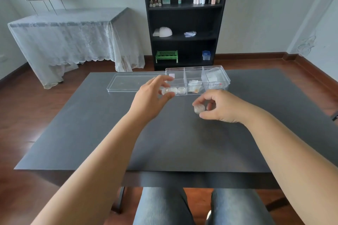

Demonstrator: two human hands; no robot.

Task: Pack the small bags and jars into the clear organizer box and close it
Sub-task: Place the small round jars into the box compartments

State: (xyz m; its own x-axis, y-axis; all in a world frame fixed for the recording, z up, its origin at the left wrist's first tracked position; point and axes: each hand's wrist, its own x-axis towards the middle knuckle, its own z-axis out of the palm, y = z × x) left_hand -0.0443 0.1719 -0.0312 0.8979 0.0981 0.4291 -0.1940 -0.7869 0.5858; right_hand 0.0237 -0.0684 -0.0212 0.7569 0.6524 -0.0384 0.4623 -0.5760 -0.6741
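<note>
Left fingers (169,95) pinch a jar (165,91) at the organizer box (215,86), over its left compartment beside two jars already seated (177,90). Right fingers (203,115) grip a second jar (199,109) just before the box. We judge: lower it upright into the row, then the next. Bags (194,86) fill the middle compartment; lid (135,83) lies left of the box on the bench (164,142), clear of the path

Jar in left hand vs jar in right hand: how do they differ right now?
The small round clear jar in the left hand is at the left compartment of the clear plastic organizer box, beside two jars already inside; the small round clear jar in the right hand is over the dark grey table, short of the box. The left hand pinches with fingers spread; the right hand curls round its jar. Both jars look alike.
</note>
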